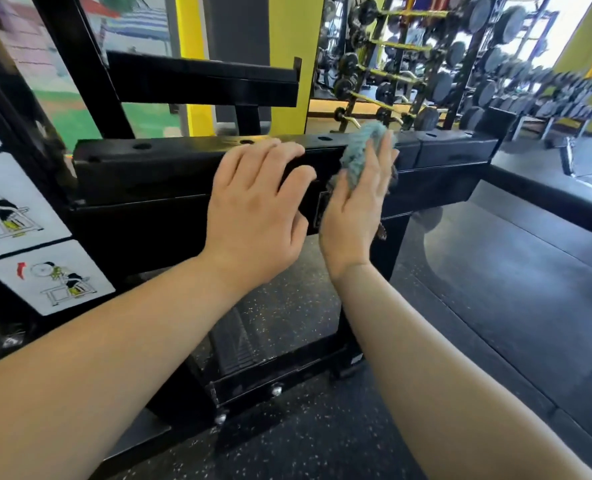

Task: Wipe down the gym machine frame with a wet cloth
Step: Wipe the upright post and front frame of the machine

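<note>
Right hand (pixel 357 202) presses the bunched teal cloth (pixel 360 150) with straight fingers against the front of the black frame beam (pixel 132 168), near its top edge. Left hand (pixel 256 206) rests relaxed on the same beam just beside it, holding nothing. As no finger curls round the cloth, a quick stroke could let it slip out and drop to the floor (pixel 322 445)

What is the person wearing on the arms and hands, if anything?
Nothing worn is visible. The left forearm and the right forearm are bare, with no sleeve in view. The left hand and the right hand have no gloves, and no ring, watch or bracelet shows.
</note>
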